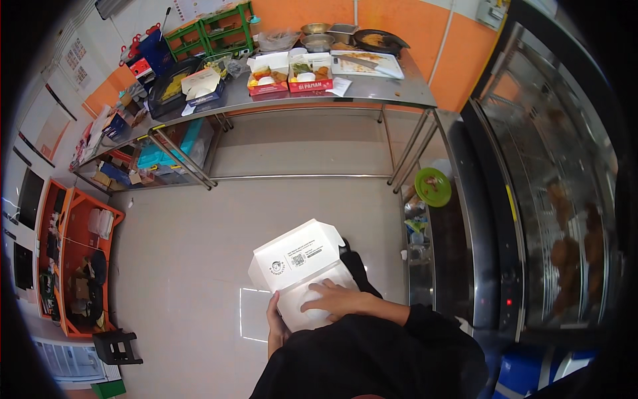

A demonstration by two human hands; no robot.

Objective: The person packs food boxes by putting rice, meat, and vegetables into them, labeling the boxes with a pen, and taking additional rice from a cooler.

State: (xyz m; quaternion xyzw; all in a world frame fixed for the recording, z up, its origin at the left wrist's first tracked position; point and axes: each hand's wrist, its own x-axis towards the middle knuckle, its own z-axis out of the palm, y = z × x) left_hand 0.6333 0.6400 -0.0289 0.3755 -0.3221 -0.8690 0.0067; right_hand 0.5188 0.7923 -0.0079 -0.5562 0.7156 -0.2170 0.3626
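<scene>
An open white cardboard food box [314, 269] is held in front of my body, its printed lid tilted back away from me. My left hand [275, 319] grips the box's left side, thumb along the edge. My right hand [339, 299] reaches into the box from the right. Its fingers are spread over a white rounded mound [313, 297], which looks like rice; the palm side is hidden, as is part of the mound. The sleeve of a black garment covers the near edge of the box.
A steel table [319, 101] ahead bears red food boxes [268, 89], a blue box [205, 95], a white cutting board [394, 70] with a knife [356, 61], and a black pan [381, 41]. To my right stand a green plate [432, 187] and a glass warming cabinet [563, 199]. An orange shelf [72, 239] is left.
</scene>
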